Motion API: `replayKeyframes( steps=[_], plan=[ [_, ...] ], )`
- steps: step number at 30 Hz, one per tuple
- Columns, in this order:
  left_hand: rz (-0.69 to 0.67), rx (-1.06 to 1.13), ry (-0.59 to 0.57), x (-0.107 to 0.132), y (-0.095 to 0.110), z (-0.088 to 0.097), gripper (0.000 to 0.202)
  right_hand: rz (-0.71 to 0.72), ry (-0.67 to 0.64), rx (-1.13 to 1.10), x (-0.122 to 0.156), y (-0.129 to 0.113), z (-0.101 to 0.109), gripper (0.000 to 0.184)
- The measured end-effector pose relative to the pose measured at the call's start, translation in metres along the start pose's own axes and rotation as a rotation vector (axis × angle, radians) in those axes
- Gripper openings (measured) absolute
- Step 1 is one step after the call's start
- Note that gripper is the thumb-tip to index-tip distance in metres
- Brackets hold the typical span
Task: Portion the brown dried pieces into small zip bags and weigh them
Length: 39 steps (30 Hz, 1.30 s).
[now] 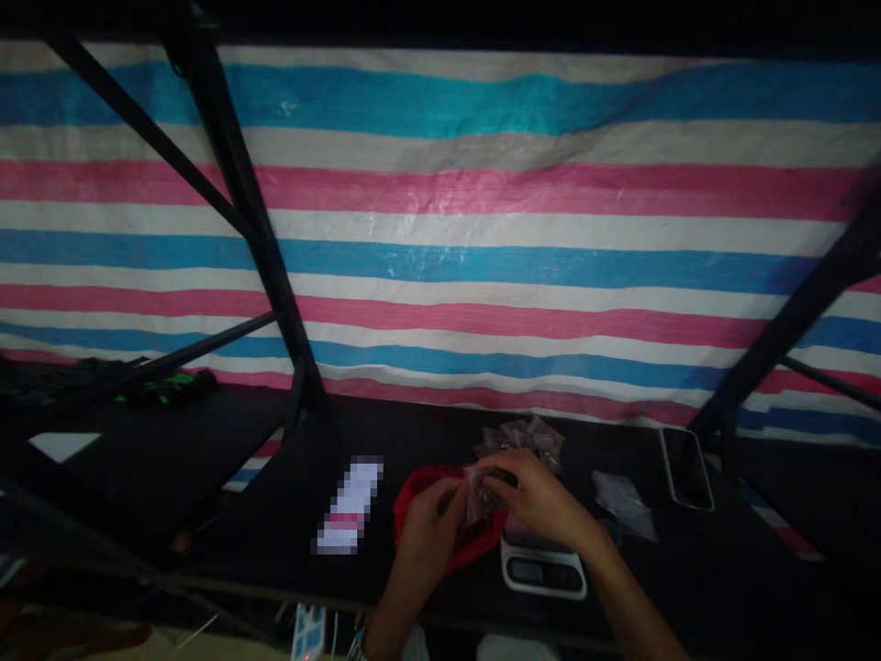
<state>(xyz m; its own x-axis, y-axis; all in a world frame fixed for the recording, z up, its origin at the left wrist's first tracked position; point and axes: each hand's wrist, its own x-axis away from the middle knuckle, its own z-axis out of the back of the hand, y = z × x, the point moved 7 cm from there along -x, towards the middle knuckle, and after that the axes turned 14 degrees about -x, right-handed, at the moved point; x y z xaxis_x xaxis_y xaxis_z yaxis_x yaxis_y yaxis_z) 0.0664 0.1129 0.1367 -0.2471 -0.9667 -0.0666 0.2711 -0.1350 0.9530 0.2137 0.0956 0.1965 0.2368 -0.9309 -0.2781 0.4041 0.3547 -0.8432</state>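
Note:
Both hands meet over a red bag (413,487) that lies with its mouth up on the black table. A small clear zip bag (472,491) with little pieces inside is pinched between them. My left hand (435,519) is closed on its left edge, and my right hand (527,487) is closed on its right side. What the small pieces are, I cannot make out. Just right of the red bag sits a white digital scale (543,574), partly under my right forearm. Behind my right hand lies a pile of filled zip bags (543,436).
Flat clear bags (625,505) and a phone (686,468) lie to the right. A blurred-out paper strip (352,505) lies left of the red bag. Dark metal rack posts (265,257) stand on both sides, with a striped plastic sheet (496,202) behind.

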Motion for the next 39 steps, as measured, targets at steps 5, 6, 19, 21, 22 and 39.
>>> replayKeyframes(
  steps=[5, 6, 19, 21, 22, 39],
  plan=[
    [0.092, 0.106, 0.03, 0.007, -0.005, 0.011, 0.043, 0.013, 0.319, 0.069, 0.018, -0.01, -0.013, 0.02],
    [0.109, 0.125, 0.035, 0.009, -0.007, 0.013, 0.043, -0.016, 0.321, -0.004, 0.021, -0.01, -0.022, 0.016],
    [0.136, 0.084, 0.009, 0.026, -0.019, 0.025, 0.034, -0.324, 0.209, -0.591, 0.034, 0.022, -0.07, 0.025],
    [0.124, 0.062, -0.005, 0.028, -0.018, 0.024, 0.03, -0.314, 0.219, -0.54, 0.036, 0.022, -0.072, 0.026],
    [0.11, 0.037, -0.012, 0.029, -0.016, 0.023, 0.029, -0.309, 0.237, -0.514, 0.036, 0.022, -0.073, 0.026],
    [-0.064, -0.035, 0.035, 0.033, -0.009, 0.027, 0.028, -0.394, 0.594, -0.526, 0.051, 0.063, -0.067, 0.066]
  ],
)
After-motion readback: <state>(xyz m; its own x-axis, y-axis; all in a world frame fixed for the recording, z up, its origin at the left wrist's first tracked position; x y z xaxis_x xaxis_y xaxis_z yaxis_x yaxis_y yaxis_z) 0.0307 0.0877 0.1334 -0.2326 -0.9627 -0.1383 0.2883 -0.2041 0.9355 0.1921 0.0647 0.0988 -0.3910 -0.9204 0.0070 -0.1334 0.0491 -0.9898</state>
